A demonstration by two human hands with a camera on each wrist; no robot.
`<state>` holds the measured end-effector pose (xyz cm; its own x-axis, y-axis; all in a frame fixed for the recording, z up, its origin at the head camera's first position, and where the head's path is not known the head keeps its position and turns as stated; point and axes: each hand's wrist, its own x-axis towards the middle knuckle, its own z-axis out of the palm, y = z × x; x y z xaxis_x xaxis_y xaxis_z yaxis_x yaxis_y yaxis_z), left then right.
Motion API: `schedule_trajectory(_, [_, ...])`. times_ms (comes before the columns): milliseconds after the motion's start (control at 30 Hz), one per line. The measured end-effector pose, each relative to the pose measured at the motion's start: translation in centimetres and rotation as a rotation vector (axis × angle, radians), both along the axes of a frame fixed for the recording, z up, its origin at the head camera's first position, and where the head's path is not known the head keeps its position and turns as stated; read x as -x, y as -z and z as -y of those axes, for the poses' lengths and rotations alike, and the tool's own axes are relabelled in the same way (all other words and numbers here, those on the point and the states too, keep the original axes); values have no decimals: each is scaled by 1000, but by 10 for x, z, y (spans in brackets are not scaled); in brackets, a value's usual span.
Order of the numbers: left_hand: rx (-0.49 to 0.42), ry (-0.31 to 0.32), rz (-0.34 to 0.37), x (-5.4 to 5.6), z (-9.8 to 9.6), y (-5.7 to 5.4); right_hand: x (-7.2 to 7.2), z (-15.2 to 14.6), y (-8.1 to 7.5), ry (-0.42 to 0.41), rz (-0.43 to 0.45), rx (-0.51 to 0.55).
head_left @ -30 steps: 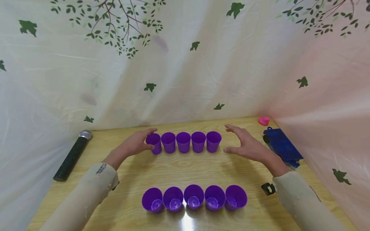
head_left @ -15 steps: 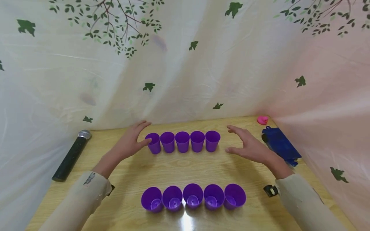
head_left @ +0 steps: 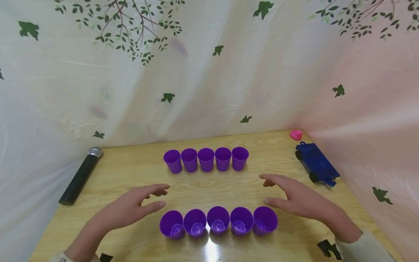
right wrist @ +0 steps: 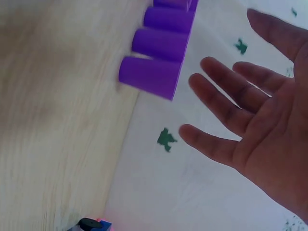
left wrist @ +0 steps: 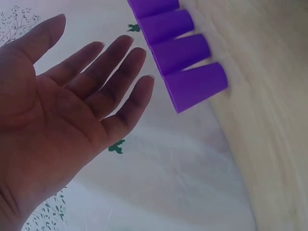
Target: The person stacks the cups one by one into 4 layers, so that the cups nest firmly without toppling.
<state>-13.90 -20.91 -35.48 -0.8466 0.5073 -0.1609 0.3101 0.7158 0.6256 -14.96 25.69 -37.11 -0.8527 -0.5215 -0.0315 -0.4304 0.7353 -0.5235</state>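
Note:
Purple plastic cups stand upright in two rows on the wooden table. The far row [head_left: 206, 160] runs side by side across the middle; the near row [head_left: 218, 221] lies closer to me, its cups showing their inner bottoms. My left hand [head_left: 129, 207] hovers left of the near row, fingers relaxed and holding nothing. On the right, my right hand [head_left: 298, 198] hovers beside the near row's right end, thumb and fingers apart, also holding nothing. In the left wrist view the palm [left wrist: 53, 110] faces the purple cups [left wrist: 195, 86]; the right wrist view shows purple cups [right wrist: 149, 77] beyond the fingers.
A black microphone [head_left: 82, 176] with a silver head lies at the table's left. A blue toy vehicle [head_left: 316, 163] with dark wheels sits at the right edge, a pink rubber duck [head_left: 296, 134] behind it. A pale leaf-printed curtain [head_left: 203, 80] hangs behind the table.
Both hands have drawn back toward me, from beside the far row to beside the near row. The left hand has moved away from the far row's leftmost cup. The cups have stayed in place.

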Motion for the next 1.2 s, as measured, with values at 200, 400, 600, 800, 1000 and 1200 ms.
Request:
schedule_trajectory(200, [10,-16,-56,-32,-8,16,-28,6,5,-48,-3,-78])
schedule_trajectory(400, [0,-107,70,-44,-16,37,-41,10,21,-54,-116,-141])
schedule_trajectory(600, [7,-105,-44,-53,-17,45,-45,9,28,-74,-169,-135])
schedule_trajectory(800, [23,-96,-100,-57,-17,46,-45,9,29,-76,-143,-142])
schedule_trajectory(1000, [39,-107,-104,-58,-17,43,-44,11,30,-76,-125,-152])
schedule_trajectory(1200, [-72,-142,-252,-16,-1,23,-46,13,31,-87,-162,-146])
